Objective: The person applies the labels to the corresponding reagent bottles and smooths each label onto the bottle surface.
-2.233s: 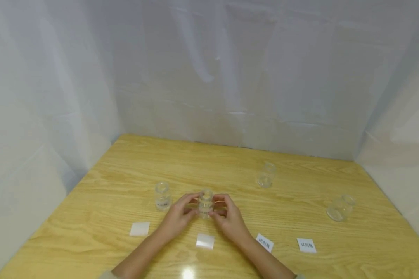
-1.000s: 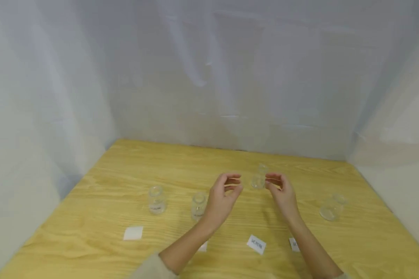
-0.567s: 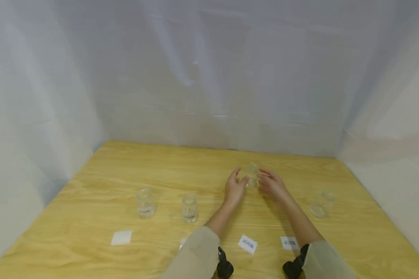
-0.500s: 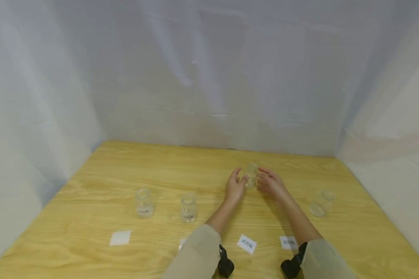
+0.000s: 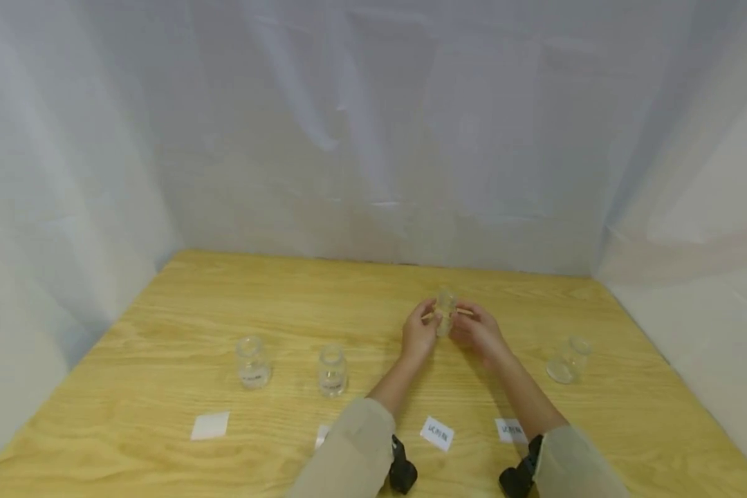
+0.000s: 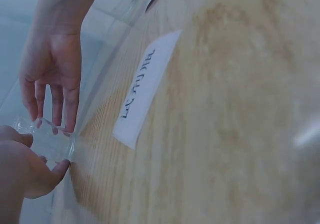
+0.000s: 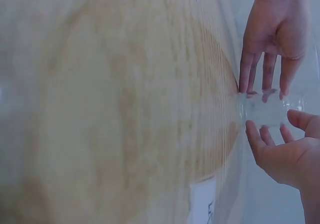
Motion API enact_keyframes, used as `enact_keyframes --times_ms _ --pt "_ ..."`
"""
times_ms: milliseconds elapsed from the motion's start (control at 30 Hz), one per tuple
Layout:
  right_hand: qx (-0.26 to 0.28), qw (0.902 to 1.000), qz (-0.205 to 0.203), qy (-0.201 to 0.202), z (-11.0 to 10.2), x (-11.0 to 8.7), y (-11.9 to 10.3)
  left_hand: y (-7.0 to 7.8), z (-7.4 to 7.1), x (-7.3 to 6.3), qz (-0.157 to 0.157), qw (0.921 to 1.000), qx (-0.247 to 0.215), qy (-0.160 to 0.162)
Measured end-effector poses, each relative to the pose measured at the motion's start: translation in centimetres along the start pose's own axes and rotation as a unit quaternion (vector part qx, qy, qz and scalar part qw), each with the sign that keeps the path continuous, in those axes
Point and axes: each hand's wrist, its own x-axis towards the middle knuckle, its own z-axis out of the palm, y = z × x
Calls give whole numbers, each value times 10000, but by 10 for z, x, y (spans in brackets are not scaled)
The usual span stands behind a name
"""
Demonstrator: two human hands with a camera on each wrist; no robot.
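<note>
In the head view both hands meet around a clear glass bottle [image 5: 445, 315] toward the back right of the wooden table. My left hand [image 5: 418, 339] has its thumb in front and its fingers behind the bottle's left side. From the right, my right hand [image 5: 482, 335] sets its fingers and thumb against the glass. The right wrist view shows the bottle [image 7: 265, 108] upright between the fingertips of the left hand [image 7: 275, 38] and right hand [image 7: 285, 159], its base at the table. The left wrist view has the same grip, with the bottle [image 6: 52, 144] partly covered by fingers.
Two glass bottles [image 5: 253, 363] [image 5: 333, 371] with dark marking low on them stand left of the hands. Another glass bottle [image 5: 568, 360] stands to the right. White cards [image 5: 210, 425] lie along the front, two bearing writing [image 5: 438, 433] [image 5: 510, 430]. Pale sheeting [image 5: 373, 138] encloses the table.
Both hands have let go of a bottle at the middle front, moved right and farther back, and come together around this one. Over the last half second the fingers have drawn in on it.
</note>
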Motion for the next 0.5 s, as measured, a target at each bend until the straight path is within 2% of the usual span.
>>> enact_keyframes --times_ms 233,500 --pt "-61 9999 -43 99 0 -12 0 6 1 -16 -119 9996 182 161" --pt "-80 9997 -246 -10 0 -33 -4 18 -5 -33 -217 9995 -225 37"
